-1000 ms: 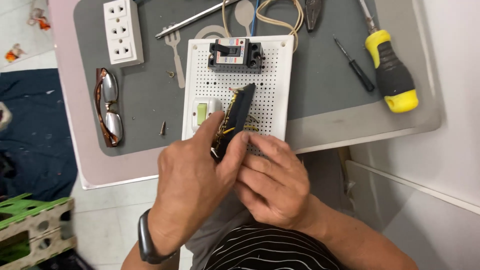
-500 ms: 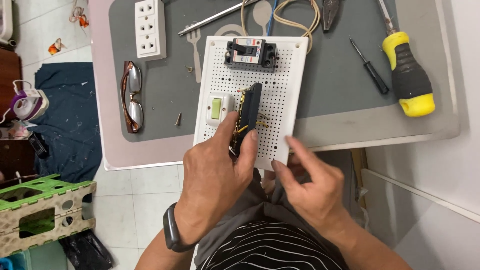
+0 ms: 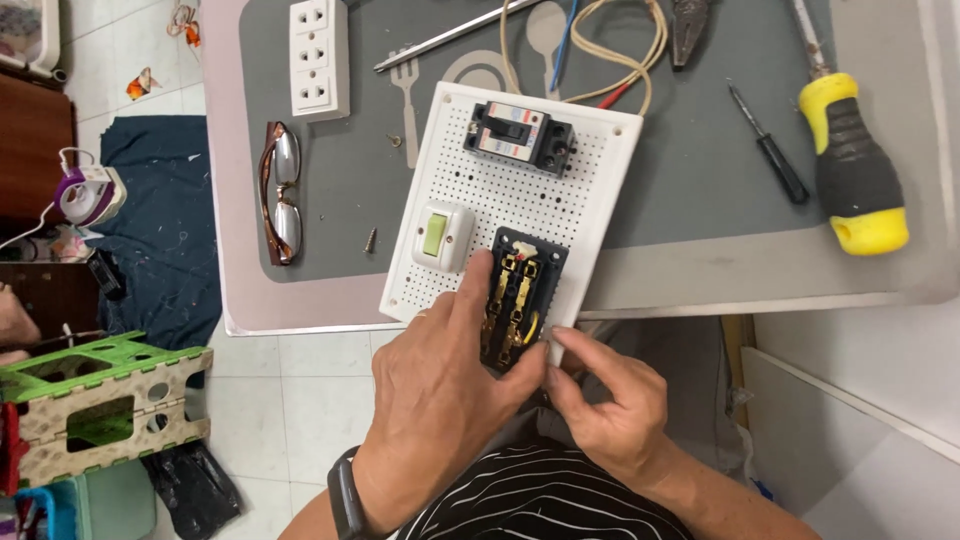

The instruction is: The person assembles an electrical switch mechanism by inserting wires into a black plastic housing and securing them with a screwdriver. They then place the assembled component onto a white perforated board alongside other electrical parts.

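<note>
On the floor at the far left stands one green and cream folding stool [image 3: 95, 400]. On the table [image 3: 700, 280] lie one pair of glasses [image 3: 278, 190], one white three-outlet socket strip [image 3: 318, 58] and two loose screws, one of them [image 3: 371, 239] just beside the white perforated board [image 3: 590, 170]. That board carries one black breaker [image 3: 520, 135], one white switch with a green rocker [image 3: 443, 237] and one open black socket body [image 3: 520, 295] with brass contacts showing, at the board's near edge.

The left hand [image 3: 435, 400] is curled, index finger pressed along the socket body's left side and thumb under its near end. The right hand [image 3: 610, 405] pinches the board's near corner, just beside the socket body.

The board overhangs the table edge, so a hard push could tip it. A finger slipping could bend the brass contacts.

Further right lie one small black screwdriver [image 3: 768, 158] and one big yellow-handled screwdriver [image 3: 850, 170].
</note>
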